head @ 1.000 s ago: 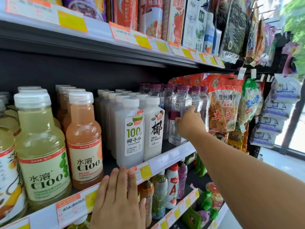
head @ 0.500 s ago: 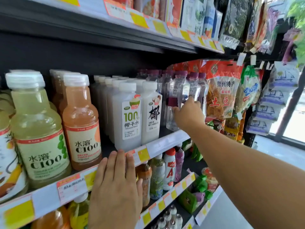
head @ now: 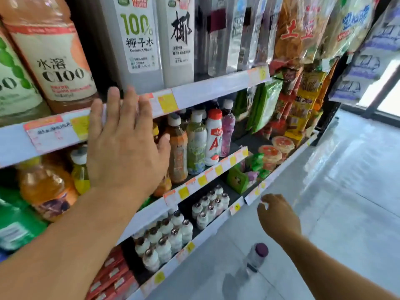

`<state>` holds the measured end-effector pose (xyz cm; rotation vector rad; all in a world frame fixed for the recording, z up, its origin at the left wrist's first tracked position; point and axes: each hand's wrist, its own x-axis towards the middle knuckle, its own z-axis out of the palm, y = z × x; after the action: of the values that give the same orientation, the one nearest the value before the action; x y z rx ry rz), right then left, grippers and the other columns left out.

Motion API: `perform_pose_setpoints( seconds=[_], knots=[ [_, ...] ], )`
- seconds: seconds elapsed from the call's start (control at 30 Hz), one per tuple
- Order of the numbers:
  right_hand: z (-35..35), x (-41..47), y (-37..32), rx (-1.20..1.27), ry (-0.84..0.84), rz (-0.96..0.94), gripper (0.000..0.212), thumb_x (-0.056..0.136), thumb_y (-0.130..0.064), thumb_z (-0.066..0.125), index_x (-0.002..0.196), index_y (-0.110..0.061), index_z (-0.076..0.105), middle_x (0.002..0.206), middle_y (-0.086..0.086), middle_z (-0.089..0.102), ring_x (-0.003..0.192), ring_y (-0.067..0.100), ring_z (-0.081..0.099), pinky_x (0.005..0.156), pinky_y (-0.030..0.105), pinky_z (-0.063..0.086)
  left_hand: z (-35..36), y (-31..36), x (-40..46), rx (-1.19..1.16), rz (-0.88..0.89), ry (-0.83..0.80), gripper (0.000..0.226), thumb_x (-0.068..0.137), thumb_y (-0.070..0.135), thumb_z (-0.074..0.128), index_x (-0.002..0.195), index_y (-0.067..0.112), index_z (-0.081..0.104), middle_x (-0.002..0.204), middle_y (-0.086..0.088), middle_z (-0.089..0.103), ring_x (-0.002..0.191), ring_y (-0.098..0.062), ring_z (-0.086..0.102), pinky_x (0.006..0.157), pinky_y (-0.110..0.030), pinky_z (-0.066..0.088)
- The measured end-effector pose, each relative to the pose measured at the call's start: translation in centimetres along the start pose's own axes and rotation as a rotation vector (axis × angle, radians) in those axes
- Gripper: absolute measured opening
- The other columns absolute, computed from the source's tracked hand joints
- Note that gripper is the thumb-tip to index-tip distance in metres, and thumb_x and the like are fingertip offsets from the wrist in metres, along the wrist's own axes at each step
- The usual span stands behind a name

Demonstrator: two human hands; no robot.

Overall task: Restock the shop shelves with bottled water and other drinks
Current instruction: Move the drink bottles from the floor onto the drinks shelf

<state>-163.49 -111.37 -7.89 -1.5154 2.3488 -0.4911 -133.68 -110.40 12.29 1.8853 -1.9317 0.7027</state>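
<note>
**Two bare hands at the drinks shelves, one bottle on the floor**

Two hands show in the head view. The left hand (head: 126,146) lies flat against the white price-label rail (head: 207,88) of the upper shelf, fingers straight and spread, its grip around nothing. Just above its fingertips stand a coconut water bottle (head: 138,40) and an orange C100 drink bottle (head: 52,61). The right hand (head: 278,215) hangs low beside the bottom shelf edge, fingers loosely curled, holding nothing. Below it a clear water bottle with a purple cap (head: 257,255) stands upright on the pale floor (head: 346,191), apart from the hand. Small white yogurt-drink bottles (head: 166,239) fill the lower shelf, and snack bags (head: 300,29) hang at the right.
</note>
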Motion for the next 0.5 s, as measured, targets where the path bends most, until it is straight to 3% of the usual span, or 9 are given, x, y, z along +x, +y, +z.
perform_pose_setpoints(
  seconds=[0.13, 0.27, 0.37, 0.5],
  knots=[
    [5.9, -0.7, 6.1, -0.078, -0.236, 0.11, 0.044, 0.096, -0.034, 0.05, 0.139, -0.028, 0.054, 0.146, 0.005, 0.047, 0.123, 0.03, 0.057, 0.099, 0.041, 0.049, 1.2, 3.5, -5.0, -0.176, 0.146, -0.015, 0.071, 0.092, 0.044, 0.042, 0.148, 0.002, 0.033, 0.161, -0.015, 0.017, 0.15, -0.029, 0.011, 0.122, -0.046, 0.002],
    [10.0, -1.4, 8.7, -0.073, -0.362, 0.128, 0.05, 0.098, -0.029, 0.047, 0.148, -0.027, 0.045, 0.149, 0.009, 0.045, 0.129, 0.034, 0.053, 0.103, 0.038, 0.046, 5.8, 6.4, -11.3, -0.28, 0.313, -0.289, 0.065, 0.091, 0.045, 0.038, 0.14, 0.005, 0.05, 0.155, -0.011, 0.035, 0.146, -0.023, 0.028, 0.118, -0.043, 0.017],
    [12.2, -1.7, 9.6, -0.072, -0.434, 0.09, 0.059, 0.094, -0.021, 0.05, 0.152, -0.025, 0.039, 0.151, 0.007, 0.042, 0.127, 0.034, 0.054, 0.103, 0.036, 0.045, 8.9, 6.6, -14.4, -0.288, 0.313, -0.465, 0.063, 0.09, 0.049, 0.036, 0.132, 0.009, 0.06, 0.145, -0.008, 0.051, 0.138, -0.023, 0.043, 0.111, -0.041, 0.021],
    [13.3, -1.6, 10.1, -0.138, -0.389, 0.054, 0.058, 0.093, -0.019, 0.056, 0.149, -0.027, 0.041, 0.145, 0.005, 0.045, 0.119, 0.032, 0.059, 0.094, 0.035, 0.05, 10.7, 6.0, -16.3, -0.322, 0.267, -0.556, 0.063, 0.088, 0.05, 0.036, 0.13, 0.01, 0.062, 0.142, -0.005, 0.055, 0.136, -0.022, 0.046, 0.111, -0.038, 0.02]
  ],
)
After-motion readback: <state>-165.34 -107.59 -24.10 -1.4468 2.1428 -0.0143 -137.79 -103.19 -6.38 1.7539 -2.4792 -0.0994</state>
